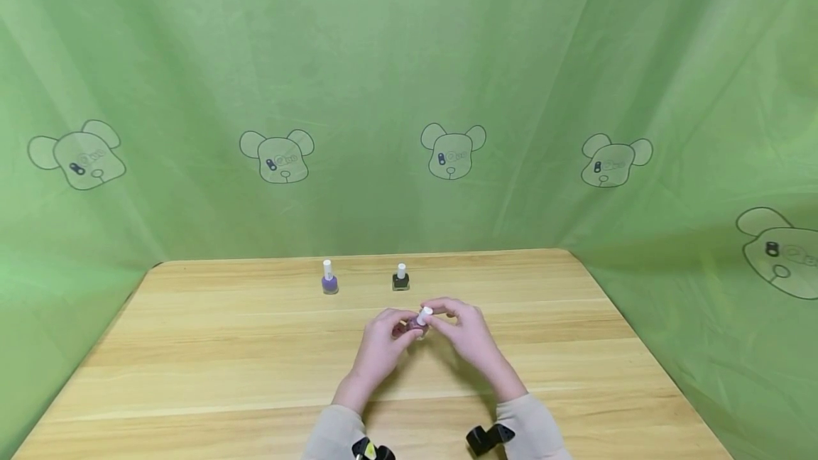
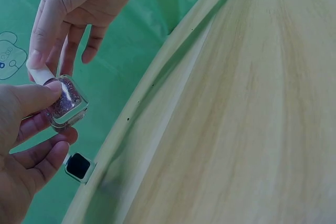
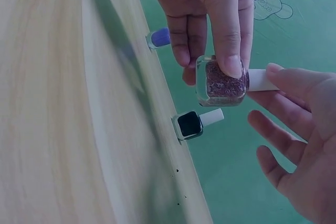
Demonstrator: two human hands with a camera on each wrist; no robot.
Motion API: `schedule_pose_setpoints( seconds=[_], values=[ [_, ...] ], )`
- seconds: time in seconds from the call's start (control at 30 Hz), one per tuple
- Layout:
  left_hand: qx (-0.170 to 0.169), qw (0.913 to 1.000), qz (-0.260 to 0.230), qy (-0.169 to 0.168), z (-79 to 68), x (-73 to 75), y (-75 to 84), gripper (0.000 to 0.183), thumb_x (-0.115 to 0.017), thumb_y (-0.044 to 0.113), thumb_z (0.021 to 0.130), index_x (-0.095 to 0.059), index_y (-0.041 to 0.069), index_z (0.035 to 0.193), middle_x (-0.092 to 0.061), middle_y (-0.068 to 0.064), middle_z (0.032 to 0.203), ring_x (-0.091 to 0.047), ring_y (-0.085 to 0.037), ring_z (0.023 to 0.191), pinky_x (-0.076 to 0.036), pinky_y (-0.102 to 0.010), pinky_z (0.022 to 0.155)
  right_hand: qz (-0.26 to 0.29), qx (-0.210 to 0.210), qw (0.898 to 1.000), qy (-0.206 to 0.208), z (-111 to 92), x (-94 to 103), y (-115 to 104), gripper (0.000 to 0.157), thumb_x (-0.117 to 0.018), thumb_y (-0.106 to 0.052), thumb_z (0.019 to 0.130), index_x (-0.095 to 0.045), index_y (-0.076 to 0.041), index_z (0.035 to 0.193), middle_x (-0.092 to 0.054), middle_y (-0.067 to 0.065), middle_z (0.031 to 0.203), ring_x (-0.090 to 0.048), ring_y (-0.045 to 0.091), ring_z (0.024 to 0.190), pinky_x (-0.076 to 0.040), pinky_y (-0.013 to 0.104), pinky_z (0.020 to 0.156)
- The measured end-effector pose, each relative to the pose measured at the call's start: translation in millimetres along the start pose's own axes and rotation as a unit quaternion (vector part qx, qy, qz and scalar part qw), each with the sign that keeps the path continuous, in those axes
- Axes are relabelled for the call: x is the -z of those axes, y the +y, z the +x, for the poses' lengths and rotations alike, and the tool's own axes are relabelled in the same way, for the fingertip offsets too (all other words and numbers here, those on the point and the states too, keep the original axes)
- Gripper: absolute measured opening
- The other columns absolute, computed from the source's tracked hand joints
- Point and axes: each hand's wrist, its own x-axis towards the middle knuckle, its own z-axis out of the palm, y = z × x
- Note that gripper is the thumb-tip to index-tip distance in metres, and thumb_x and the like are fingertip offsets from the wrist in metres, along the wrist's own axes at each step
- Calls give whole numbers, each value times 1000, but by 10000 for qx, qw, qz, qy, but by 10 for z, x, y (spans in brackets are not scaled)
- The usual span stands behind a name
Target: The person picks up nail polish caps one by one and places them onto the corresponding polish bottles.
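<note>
A glittery pinkish-purple nail polish bottle point(image 3: 223, 85) with a white cap point(image 3: 261, 80) is held above the table between both hands. My left hand point(image 1: 378, 348) pinches its glass body, thumb laid over the front. The right hand point(image 1: 469, 336) pinches the white cap between thumb and forefinger, its other fingers spread loosely in the right wrist view. The cap sits on the bottle's neck, and the bottle tilts slightly in the head view. Further back, a purple nail polish bottle point(image 1: 329, 282) and a black nail polish bottle point(image 1: 400, 279) stand upright, both white-capped.
The wooden table point(image 1: 224, 346) spreads under the hands. Behind it and along the sides hangs a green curtain point(image 1: 371, 77) printed with bear heads. Small black devices point(image 1: 488, 439) are strapped at both wrists over light sleeves.
</note>
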Motion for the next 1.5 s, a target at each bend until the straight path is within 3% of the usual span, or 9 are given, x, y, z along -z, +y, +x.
schedule_pose_setpoints(
  seconds=[0.33,0.53,0.73,0.87,1.17,1.5],
  values=[
    [-1,9999,138,73,-7,-16,33,27,-75,23,83,-72,9,105,-69,-4,95,-64,-16,82,-56,-20,73,-3,-137,9983,560,2,-40,-31,12,-79,-20,79,-71,-18,87,-72,-5,80,-62,10,79,-50,36,83],
    [-202,9988,274,361,-10,-62,56,25,-77,21,81,-72,8,102,-69,-4,92,-65,-17,79,-57,-22,71,172,-389,9956,834,-2,-56,-57,14,-81,-17,78,-67,-16,80,-71,-2,74,-60,8,73,-48,22,70],
    [-183,9979,287,554,-13,-97,72,24,-78,21,81,-71,8,99,-69,-4,90,-64,-16,77,-56,-22,70,254,-429,9939,982,0,-55,-95,17,-82,-17,76,-66,-12,78,-71,2,74,-60,8,69,-47,19,64],
    [-33,9984,203,533,-11,-91,72,24,-78,21,81,-71,10,101,-68,-2,92,-63,-14,80,-56,-21,72,228,-407,9951,870,13,-44,-96,17,-82,-20,77,-67,-14,83,-69,0,77,-58,9,72,-47,19,66],
    [-64,9991,10,414,-5,-39,47,29,-73,23,84,-70,8,109,-70,-5,98,-66,-16,87,-58,-24,79,201,-58,9996,208,16,18,-64,39,-73,-28,86,-66,-19,123,-71,-2,111,-59,18,100,-45,27,83],
    [-202,9994,-21,277,10,-22,21,29,-72,20,86,-70,7,111,-70,-6,100,-67,-18,88,-58,-23,81,192,68,9998,-81,-4,50,-65,36,-66,-26,92,-64,-18,127,-69,-1,120,-59,18,107,-47,34,90]
  ],
)
